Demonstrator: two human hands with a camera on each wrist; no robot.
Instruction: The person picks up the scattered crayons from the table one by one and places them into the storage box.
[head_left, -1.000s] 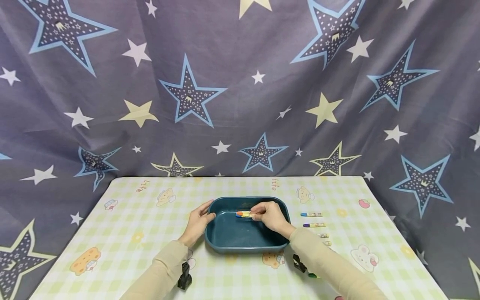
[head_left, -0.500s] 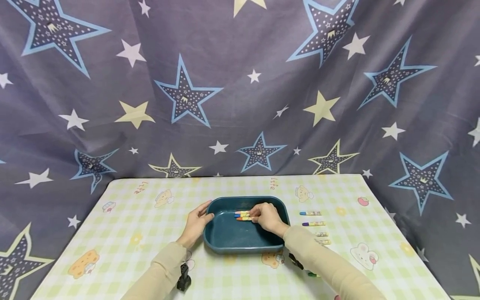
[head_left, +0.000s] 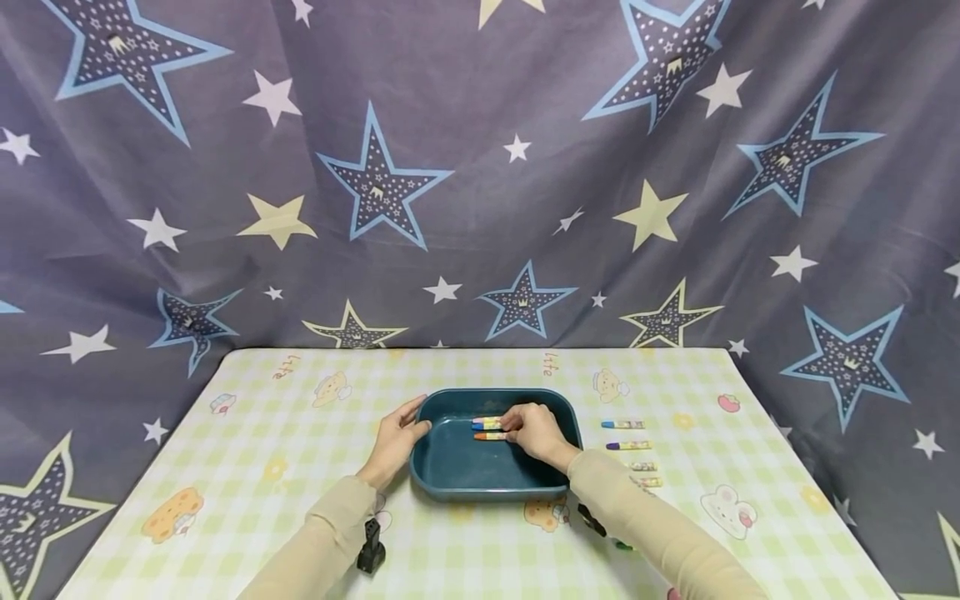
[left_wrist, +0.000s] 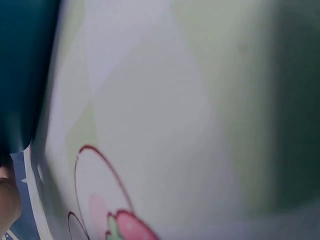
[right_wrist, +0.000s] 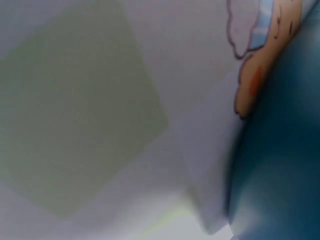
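Observation:
A dark teal rectangular tray (head_left: 487,493) stands on the table, and its wall (left_wrist: 25,65) fills the left edge of the left wrist view. My left hand (head_left: 393,442) grips the tray's left rim, thumb over the inner side and fingers outside. Inside the tray, my right hand (head_left: 536,432) pinches an orange-tipped crayon (head_left: 489,436) by its right end, close over the tray floor. Just behind it lie a blue-tipped crayon (head_left: 486,426) and a pink-tipped crayon (head_left: 486,419), side by side, their right ends hidden by the fingers.
Right of the tray lie a light-blue crayon (head_left: 622,425), a purple crayon (head_left: 628,446) and further crayons (head_left: 643,467) partly behind the right sleeve. A green tip (head_left: 622,545) shows by that sleeve. A checked cloth (head_left: 262,433) covers the table; a star-patterned curtain (head_left: 465,208) hangs behind.
My right hand has shifted the orange-tipped crayon slightly toward me, so it sits apart from the blue-tipped and pink-tipped ones. The left hand stays on the rim; the head view sways slightly.

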